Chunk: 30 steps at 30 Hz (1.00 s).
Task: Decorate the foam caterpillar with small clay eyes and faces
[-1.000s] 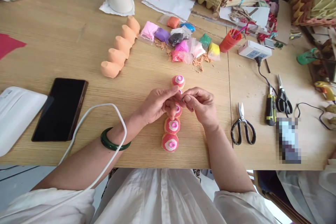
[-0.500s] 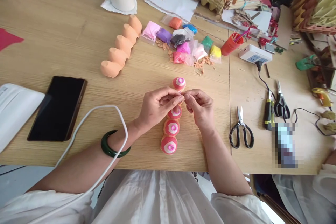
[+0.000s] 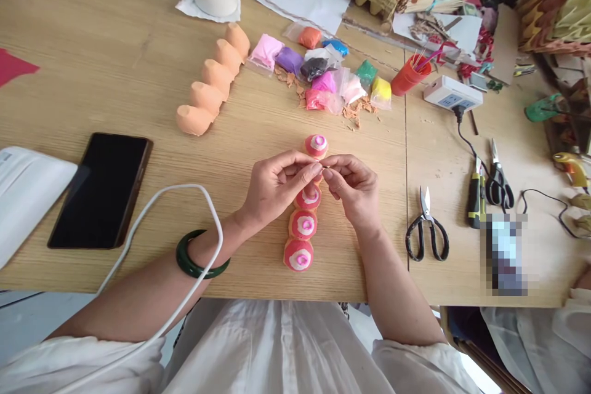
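Note:
My left hand (image 3: 276, 188) and my right hand (image 3: 351, 188) meet fingertip to fingertip just above the wooden table (image 3: 115, 61), both pinched on a tiny bit I cannot make out. Below them runs a row of orange cups (image 3: 303, 225) topped with pink-and-white clay rings; the far one (image 3: 316, 146) lies beyond my fingers and one is partly hidden under them. A green bangle (image 3: 194, 258) circles my left wrist, crossed by a white cable (image 3: 184, 188).
Orange egg-carton strip (image 3: 210, 83) and bags of coloured clay (image 3: 323, 71) lie farther back. A black phone (image 3: 99, 189) is at left. Scissors (image 3: 427, 228), more cutters (image 3: 498, 178), a power strip (image 3: 452, 93) and a red cup (image 3: 406, 77) are at right. Another person's clothing shows at the lower right edge.
My hands have lifted slightly off the row of cups, and the fingertips have drawn together into a pinch. The cups have not moved.

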Each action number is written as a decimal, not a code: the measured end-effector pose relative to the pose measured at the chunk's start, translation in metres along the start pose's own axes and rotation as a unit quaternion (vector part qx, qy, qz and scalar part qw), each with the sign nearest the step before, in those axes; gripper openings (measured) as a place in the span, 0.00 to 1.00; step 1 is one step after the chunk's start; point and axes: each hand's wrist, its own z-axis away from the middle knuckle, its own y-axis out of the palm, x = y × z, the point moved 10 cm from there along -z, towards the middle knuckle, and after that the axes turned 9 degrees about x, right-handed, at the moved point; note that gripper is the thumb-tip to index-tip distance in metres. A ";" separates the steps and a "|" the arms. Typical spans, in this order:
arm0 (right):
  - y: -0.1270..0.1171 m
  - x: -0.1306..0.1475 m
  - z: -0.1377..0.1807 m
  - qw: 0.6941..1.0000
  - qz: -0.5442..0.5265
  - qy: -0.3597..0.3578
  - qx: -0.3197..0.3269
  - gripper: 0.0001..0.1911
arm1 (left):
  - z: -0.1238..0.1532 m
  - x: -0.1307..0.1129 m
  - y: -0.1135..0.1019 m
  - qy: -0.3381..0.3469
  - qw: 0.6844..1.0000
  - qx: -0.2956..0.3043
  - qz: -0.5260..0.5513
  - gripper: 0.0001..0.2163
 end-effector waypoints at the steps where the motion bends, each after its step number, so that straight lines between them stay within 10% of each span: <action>1: 0.000 0.001 0.000 1.000 0.000 -0.004 -0.004 0.15 | 0.000 -0.001 0.000 0.005 1.000 0.002 -0.001 0.13; 30: -0.003 -0.010 0.001 0.999 -0.025 0.032 -0.020 0.22 | 0.002 -0.029 0.001 0.168 0.975 -0.002 -0.143 0.03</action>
